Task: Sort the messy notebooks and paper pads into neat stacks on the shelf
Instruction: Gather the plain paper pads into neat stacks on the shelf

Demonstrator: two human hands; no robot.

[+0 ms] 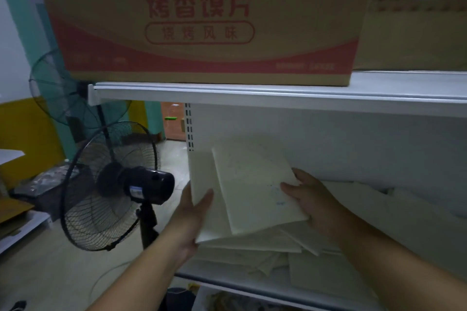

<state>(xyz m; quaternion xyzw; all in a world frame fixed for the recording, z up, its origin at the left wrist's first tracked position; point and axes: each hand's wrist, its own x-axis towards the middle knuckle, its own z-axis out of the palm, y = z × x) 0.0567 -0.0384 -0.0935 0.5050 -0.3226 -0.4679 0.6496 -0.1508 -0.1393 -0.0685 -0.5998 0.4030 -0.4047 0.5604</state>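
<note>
A white paper pad [255, 189] with faint marks is lifted and tilted above the white shelf [275, 283]. My right hand [310, 199] grips its right edge, thumb on top. Behind it a second white pad [203, 184] is held by my left hand [194, 214] at its lower left edge, thumb on the front face. Beneath them several white pads [273, 250] lie skewed in a loose pile on the shelf. More white sheets [379, 204] lie heaped to the right.
A large cardboard box [202, 20] with red print sits on the upper shelf [278, 96], another box [414, 20] beside it. A black standing fan [111, 184] is left of the shelf, a second fan [65, 93] behind it.
</note>
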